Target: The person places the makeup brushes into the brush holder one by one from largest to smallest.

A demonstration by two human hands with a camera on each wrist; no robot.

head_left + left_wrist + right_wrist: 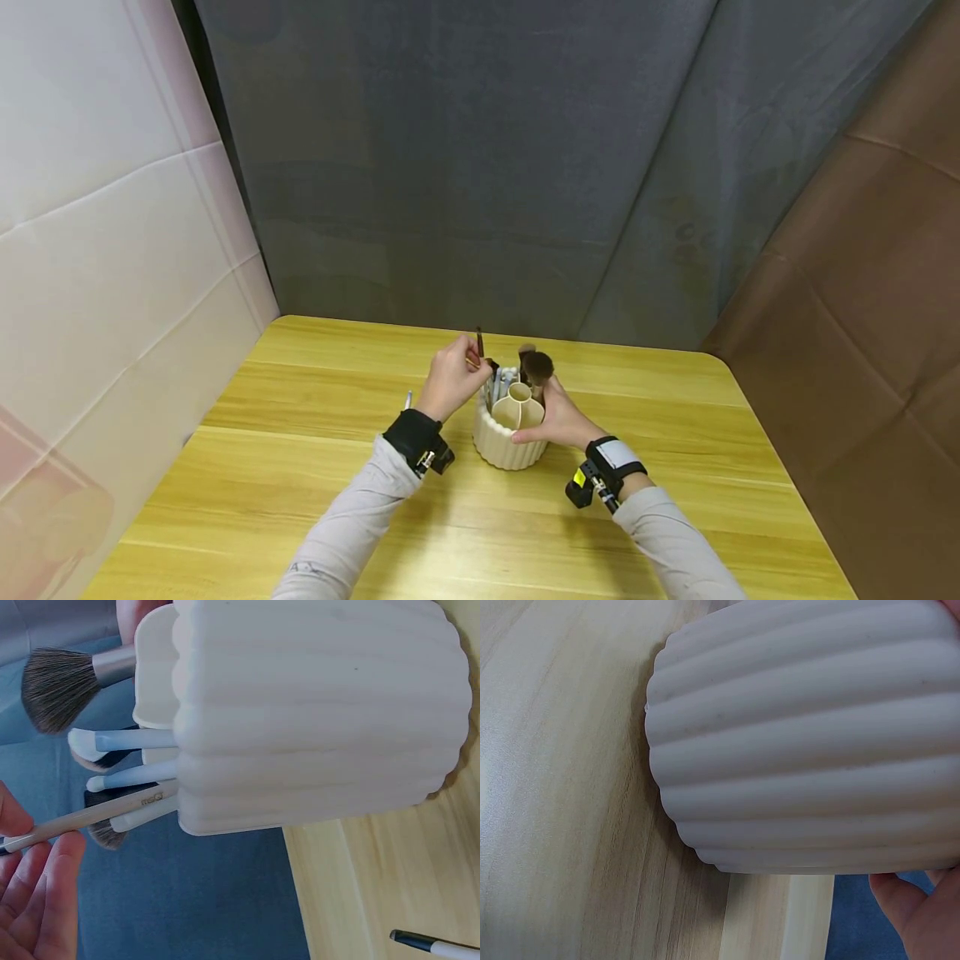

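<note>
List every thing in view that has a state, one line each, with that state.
Ribbed holder: upright on the table, brushes inside.
Wooden-handled brush: pinched by the left hand, partly in the holder.
Left hand: pinching the brush.
Right hand: steadying the holder's side.
Loose brush: lying flat on the table.

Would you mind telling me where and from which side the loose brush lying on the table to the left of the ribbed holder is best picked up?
Probably by the middle of its slim handle, from above with a pinch. The loose brush lies flat on the table, left of the ribbed holder, nothing crowding it. The left hand, which holds another brush, is nearer.
</note>
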